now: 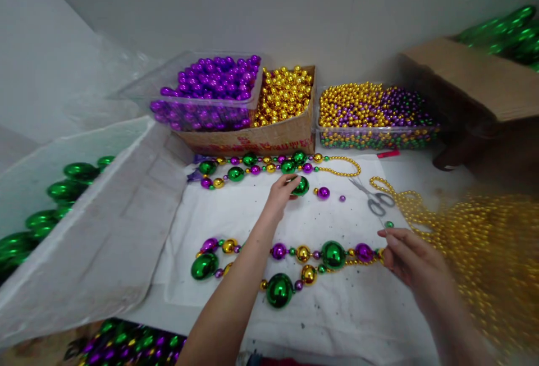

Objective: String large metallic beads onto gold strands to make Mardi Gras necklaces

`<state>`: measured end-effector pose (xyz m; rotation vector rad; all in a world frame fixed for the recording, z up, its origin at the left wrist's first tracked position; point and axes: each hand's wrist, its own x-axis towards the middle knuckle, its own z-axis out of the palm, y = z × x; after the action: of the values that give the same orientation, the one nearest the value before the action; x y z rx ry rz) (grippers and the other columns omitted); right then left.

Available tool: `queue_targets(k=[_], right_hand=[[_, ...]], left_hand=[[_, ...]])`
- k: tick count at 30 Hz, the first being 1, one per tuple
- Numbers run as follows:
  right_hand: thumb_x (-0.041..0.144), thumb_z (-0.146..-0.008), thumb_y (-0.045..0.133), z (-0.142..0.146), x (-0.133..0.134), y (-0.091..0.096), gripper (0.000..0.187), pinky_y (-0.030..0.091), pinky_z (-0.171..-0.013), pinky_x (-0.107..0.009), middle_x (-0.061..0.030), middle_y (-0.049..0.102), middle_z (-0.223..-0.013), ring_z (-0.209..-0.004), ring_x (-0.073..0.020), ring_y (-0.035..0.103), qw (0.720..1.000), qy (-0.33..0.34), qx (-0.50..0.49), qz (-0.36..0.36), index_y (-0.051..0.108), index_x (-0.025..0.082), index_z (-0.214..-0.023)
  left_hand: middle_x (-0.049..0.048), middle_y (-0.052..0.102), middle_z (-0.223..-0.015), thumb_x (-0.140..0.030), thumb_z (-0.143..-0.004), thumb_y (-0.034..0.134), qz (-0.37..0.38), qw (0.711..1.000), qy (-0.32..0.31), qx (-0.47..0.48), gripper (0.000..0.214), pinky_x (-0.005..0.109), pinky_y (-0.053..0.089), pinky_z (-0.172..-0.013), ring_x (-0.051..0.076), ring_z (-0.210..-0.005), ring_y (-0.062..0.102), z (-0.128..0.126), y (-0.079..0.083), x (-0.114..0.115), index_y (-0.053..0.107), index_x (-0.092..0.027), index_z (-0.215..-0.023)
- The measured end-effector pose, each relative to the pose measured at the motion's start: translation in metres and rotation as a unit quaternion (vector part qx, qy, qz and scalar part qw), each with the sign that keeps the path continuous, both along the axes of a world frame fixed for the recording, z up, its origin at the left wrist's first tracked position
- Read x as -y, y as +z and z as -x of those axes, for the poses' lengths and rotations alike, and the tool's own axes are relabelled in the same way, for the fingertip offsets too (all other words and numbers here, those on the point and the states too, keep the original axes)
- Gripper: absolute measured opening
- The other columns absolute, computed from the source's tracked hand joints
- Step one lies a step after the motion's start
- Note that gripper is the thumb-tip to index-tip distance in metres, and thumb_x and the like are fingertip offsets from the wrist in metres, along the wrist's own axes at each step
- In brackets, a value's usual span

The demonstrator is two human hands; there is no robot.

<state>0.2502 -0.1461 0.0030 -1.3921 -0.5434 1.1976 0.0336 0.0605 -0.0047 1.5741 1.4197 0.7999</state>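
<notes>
My left hand (281, 192) reaches forward over the white cloth (337, 315) and its fingers close on a large green bead (301, 186). My right hand (410, 256) pinches the right end of a bead necklace (286, 265) of green, purple and gold beads that lies in a loop across the cloth. A loose purple bead (323, 192) lies just right of the green one. Another finished necklace (261, 167) stretches along the cloth's far edge, ending in a thin gold strand.
Scissors (377, 200) lie on the cloth at the right. At the back stand a tub of purple beads (206, 94), a box of gold beads (283, 96) and a tub of small mixed beads (374, 113). A pile of gold strands (484, 242) fills the right; green beads (63, 192) lie left.
</notes>
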Motion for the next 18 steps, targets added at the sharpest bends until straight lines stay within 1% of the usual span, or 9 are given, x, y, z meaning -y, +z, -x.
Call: queue_targets(k=[2,4,5,6,8,10,12,15,18], right_hand=[[0.041,-0.075,0.071,0.0,-0.003,0.001,0.029,0.025,-0.037,-0.015,0.0014,0.056,-0.053,-0.04,-0.0057,0.037,1.0,-0.003,-0.02,-0.011,0.066,0.019,-0.093],[0.04,-0.075,0.072,-0.003,-0.005,0.004,0.029,0.024,-0.036,-0.015,0.0011,0.056,-0.052,-0.039,-0.0057,0.036,0.999,-0.014,-0.033,-0.02,0.066,0.018,-0.092],[0.039,-0.075,0.072,-0.005,-0.006,0.006,0.028,0.025,-0.037,-0.016,0.0008,0.056,-0.053,-0.04,-0.0062,0.037,0.999,-0.021,-0.032,-0.026,0.066,0.018,-0.092],[0.038,-0.074,0.072,-0.008,-0.006,0.008,0.027,0.026,-0.037,-0.016,0.0007,0.056,-0.053,-0.041,-0.0067,0.038,0.999,-0.028,-0.027,-0.032,0.066,0.018,-0.091],[0.037,-0.074,0.073,-0.012,-0.005,0.01,0.026,0.027,-0.037,-0.016,0.0009,0.055,-0.052,-0.041,-0.0068,0.039,0.998,-0.045,-0.01,-0.045,0.067,0.017,-0.09],[0.035,-0.073,0.073,-0.016,-0.003,0.012,0.025,0.027,-0.037,-0.016,0.0016,0.054,-0.051,-0.042,-0.0064,0.038,0.997,-0.063,0.002,-0.046,0.068,0.017,-0.089],[0.034,-0.072,0.075,-0.02,-0.001,0.013,0.024,0.027,-0.037,-0.016,0.0016,0.054,-0.053,-0.043,-0.0062,0.038,0.995,-0.088,0.006,-0.044,0.068,0.017,-0.088],[0.03,-0.068,0.077,-0.025,0.003,0.014,0.022,0.028,-0.037,-0.016,0.0003,0.058,-0.062,-0.045,-0.006,0.039,0.99,-0.133,0.014,-0.044,0.068,0.017,-0.084],[0.03,-0.07,0.075,-0.029,0.009,0.012,0.019,0.027,-0.038,-0.016,0.002,0.053,-0.056,-0.045,-0.0063,0.039,0.987,-0.153,0.014,-0.048,0.068,0.018,-0.082]], left_hand=[[0.0081,0.066,-0.099,-0.049,-0.082,0.053,0.08,0.988,-0.012,0.132,0.039,0.029,0.052,-0.067,0.017,-0.079,0.064,0.001,0.004,0.009,0.06,-0.019,-0.105],[0.0082,0.066,-0.099,-0.048,-0.076,0.061,0.164,0.951,-0.013,0.262,0.039,0.027,0.051,-0.065,0.016,-0.075,0.063,0.0,0.006,0.017,0.061,-0.019,-0.1],[0.0083,0.066,-0.098,-0.047,-0.073,0.064,0.192,0.934,-0.011,0.3,0.038,0.027,0.051,-0.065,0.015,-0.074,0.062,0.0,0.006,0.02,0.061,-0.019,-0.099],[0.0085,0.066,-0.098,-0.046,-0.073,0.064,0.205,0.928,-0.008,0.312,0.038,0.027,0.051,-0.065,0.015,-0.074,0.062,-0.002,0.005,0.023,0.061,-0.019,-0.099],[0.0091,0.066,-0.101,-0.046,-0.075,0.061,0.195,0.941,-0.01,0.278,0.037,0.027,0.051,-0.064,0.015,-0.076,0.063,-0.004,0.001,0.027,0.061,-0.018,-0.101],[0.0091,0.066,-0.104,-0.045,-0.079,0.057,0.151,0.969,-0.02,0.192,0.038,0.026,0.051,-0.063,0.017,-0.081,0.063,-0.005,-0.004,0.029,0.061,-0.018,-0.104],[0.0083,0.066,-0.106,-0.043,-0.079,0.057,0.11,0.988,-0.03,0.108,0.036,0.025,0.05,-0.062,0.019,-0.087,0.063,-0.006,-0.01,0.029,0.062,-0.018,-0.105],[0.0059,0.067,-0.104,-0.035,-0.075,0.063,0.08,0.995,-0.039,0.052,0.032,0.028,0.05,-0.069,0.02,-0.091,0.061,-0.007,-0.017,0.031,0.065,-0.02,-0.103],[0.0043,0.067,-0.102,-0.03,-0.071,0.067,0.053,0.997,-0.061,0.009,0.031,0.032,0.048,-0.082,0.021,-0.094,0.06,-0.008,-0.02,0.033,0.067,-0.021,-0.101]])
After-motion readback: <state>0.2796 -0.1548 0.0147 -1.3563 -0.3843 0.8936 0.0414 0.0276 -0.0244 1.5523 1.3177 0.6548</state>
